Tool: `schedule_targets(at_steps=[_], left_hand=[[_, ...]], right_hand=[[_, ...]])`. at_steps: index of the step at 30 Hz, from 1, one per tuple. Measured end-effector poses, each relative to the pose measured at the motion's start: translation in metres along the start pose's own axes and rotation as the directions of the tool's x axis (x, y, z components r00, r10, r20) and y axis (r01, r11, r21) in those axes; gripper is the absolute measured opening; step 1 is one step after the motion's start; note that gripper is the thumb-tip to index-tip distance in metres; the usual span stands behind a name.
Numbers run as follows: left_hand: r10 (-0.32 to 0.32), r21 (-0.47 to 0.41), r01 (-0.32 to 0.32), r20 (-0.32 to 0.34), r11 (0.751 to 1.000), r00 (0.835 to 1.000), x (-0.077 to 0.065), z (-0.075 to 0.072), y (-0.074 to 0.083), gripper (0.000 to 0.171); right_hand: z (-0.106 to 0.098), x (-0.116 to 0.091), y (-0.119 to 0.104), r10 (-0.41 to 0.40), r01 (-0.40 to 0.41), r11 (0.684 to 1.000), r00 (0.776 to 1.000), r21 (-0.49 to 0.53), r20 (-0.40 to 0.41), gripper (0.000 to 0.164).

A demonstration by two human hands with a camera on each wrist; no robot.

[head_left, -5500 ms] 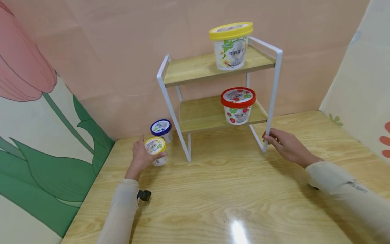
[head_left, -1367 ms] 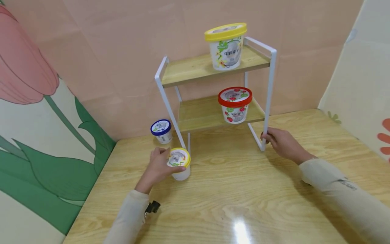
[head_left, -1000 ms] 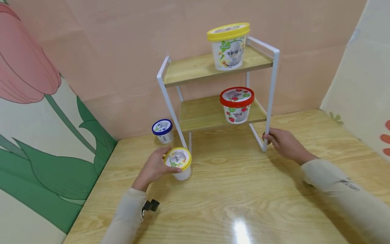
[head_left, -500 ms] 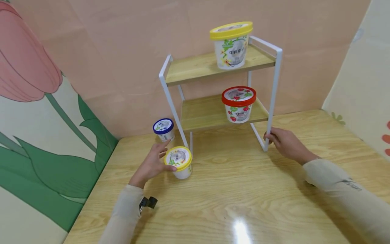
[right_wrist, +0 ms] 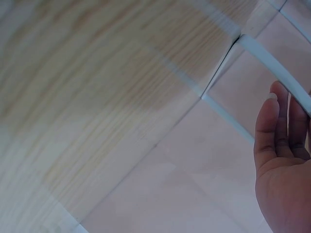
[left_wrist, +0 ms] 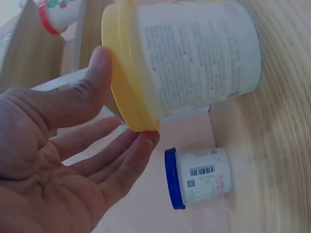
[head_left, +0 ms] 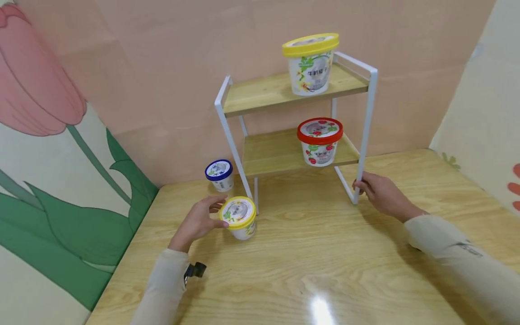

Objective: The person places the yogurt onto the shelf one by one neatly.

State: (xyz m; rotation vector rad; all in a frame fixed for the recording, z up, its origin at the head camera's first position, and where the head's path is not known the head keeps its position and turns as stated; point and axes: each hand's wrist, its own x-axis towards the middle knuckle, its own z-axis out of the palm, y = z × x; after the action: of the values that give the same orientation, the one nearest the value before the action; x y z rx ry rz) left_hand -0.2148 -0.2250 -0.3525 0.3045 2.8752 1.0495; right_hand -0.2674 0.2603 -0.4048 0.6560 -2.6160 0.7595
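Note:
A small yellow-lidded ice cream tub (head_left: 243, 230) stands upright on the table, in front of the shelf's left leg. My left hand (head_left: 197, 225) is at its left side, thumb and fingers spread loosely at the lid's edge. In the left wrist view the thumb tip overlaps the yellow lid (left_wrist: 127, 68), and a fingertip lies at the lid's lower edge. My right hand (head_left: 379, 194) grips the white metal leg (head_left: 364, 140) of the two-tier shelf (head_left: 260, 95) near its foot. The right wrist view has the fingers (right_wrist: 267, 126) curled behind the white frame (right_wrist: 272, 65).
On the upper shelf sits a large yellow-lidded tub (head_left: 310, 72). A red-lidded tub (head_left: 319, 151) is on the lower shelf. Behind the left hand, a blue-lidded tub (head_left: 222, 180) stands by the shelf's left side. The wooden table (head_left: 284, 266) meets a peach-coloured back wall (head_left: 162, 67).
My left hand carried the small yellow-lidded tub rightward and forward from beside the blue-lidded one. Over the last second its fingers loosened and drew back left. The right hand stays on the leg.

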Motion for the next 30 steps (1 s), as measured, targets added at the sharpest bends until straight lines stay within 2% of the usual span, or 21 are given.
schedule_targets(at_steps=[4,7,11,12,15,20,22,25,30], left_hand=[[-0.003,-0.023,0.004,0.015,1.0,1.0,-0.001,0.0,-0.001,0.079],[0.027,-0.021,-0.027,0.043,0.999,0.999,-0.001,-0.002,-0.002,0.078],[0.025,-0.013,-0.024,0.054,1.0,0.998,-0.003,-0.005,0.001,0.066],[0.025,-0.006,-0.024,0.042,1.0,0.999,-0.003,-0.004,0.002,0.061],[-0.054,0.024,0.054,-0.012,0.998,0.998,-0.005,0.002,0.008,0.057],[-0.145,0.095,0.155,-0.1,0.983,0.984,-0.007,0.021,0.017,0.091],[-0.139,0.115,0.153,-0.123,0.981,0.983,-0.007,0.026,0.019,0.095],[-0.125,0.147,0.145,-0.14,0.978,0.982,-0.007,0.03,0.02,0.092],[-0.086,0.155,0.106,-0.135,0.982,0.987,-0.005,0.027,0.018,0.085]], right_hand=[[0.0,-0.002,0.001,0.009,-0.009,1.0,1.0,0.006,0.016,0.018],[0.001,-0.003,0.002,0.003,-0.003,1.0,1.0,-0.012,0.0,0.015],[0.001,-0.002,0.002,-0.012,0.011,1.0,1.0,-0.024,-0.021,0.014],[0.001,-0.002,0.002,-0.014,0.014,1.0,1.0,-0.022,-0.02,0.014],[0.001,0.0,0.002,-0.017,0.017,1.0,1.0,-0.011,-0.016,0.014],[0.003,0.002,0.003,-0.042,0.041,0.999,0.998,-0.023,-0.037,0.012],[0.004,0.003,0.003,-0.052,0.051,0.998,0.998,-0.029,-0.044,0.011],[0.003,0.003,0.003,-0.058,0.056,0.998,0.997,-0.028,-0.044,0.011],[0.002,0.002,0.002,-0.05,0.049,0.999,0.998,-0.017,-0.039,0.013]])
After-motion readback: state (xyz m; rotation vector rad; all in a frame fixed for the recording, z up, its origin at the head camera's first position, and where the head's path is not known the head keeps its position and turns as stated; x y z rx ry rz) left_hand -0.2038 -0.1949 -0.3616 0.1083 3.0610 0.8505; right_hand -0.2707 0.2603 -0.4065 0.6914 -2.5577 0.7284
